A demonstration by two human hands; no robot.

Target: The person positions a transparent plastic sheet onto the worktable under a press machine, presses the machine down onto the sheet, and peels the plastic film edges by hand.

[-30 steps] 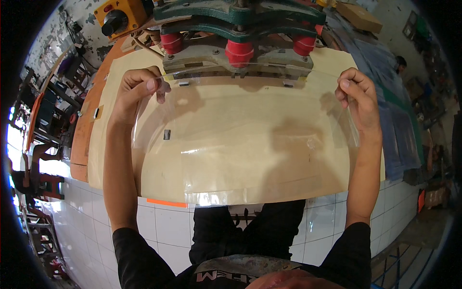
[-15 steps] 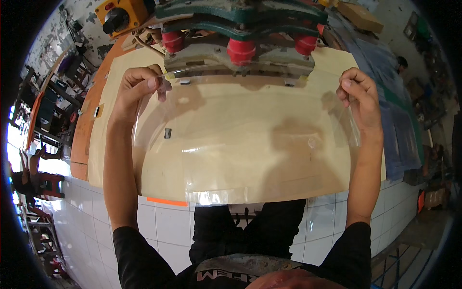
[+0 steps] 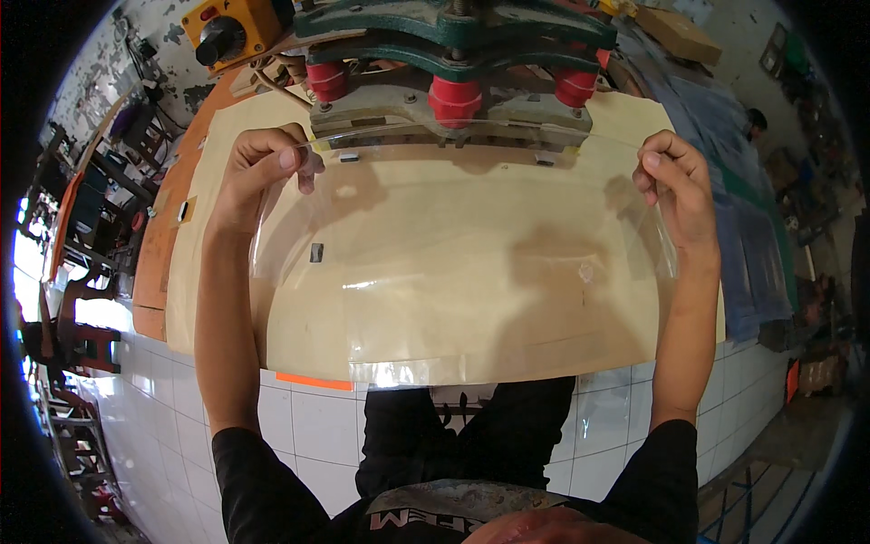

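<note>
A clear plastic sheet (image 3: 426, 308) stretches between my two hands over a cream-coloured board (image 3: 489, 204). My left hand (image 3: 270, 163) pinches its far left corner between thumb and fingers. Its far right corner is pinched by my right hand (image 3: 675, 177). Between the hands, the sheet's far edge bows up in front of a press-like machine (image 3: 453, 54) with green metal plates and red cylinders. The near edge of the sheet hangs slightly past the board's front edge. Light glints on the plastic, and shadows fall across the board beneath.
A yellow control box (image 3: 231, 36) with a black knob stands at the far left. Bluish plastic sheets (image 3: 734, 236) drape over the right side, near a cardboard box (image 3: 678, 34). A small dark piece (image 3: 316, 252) lies on the board. White floor tiles (image 3: 322, 426) show below.
</note>
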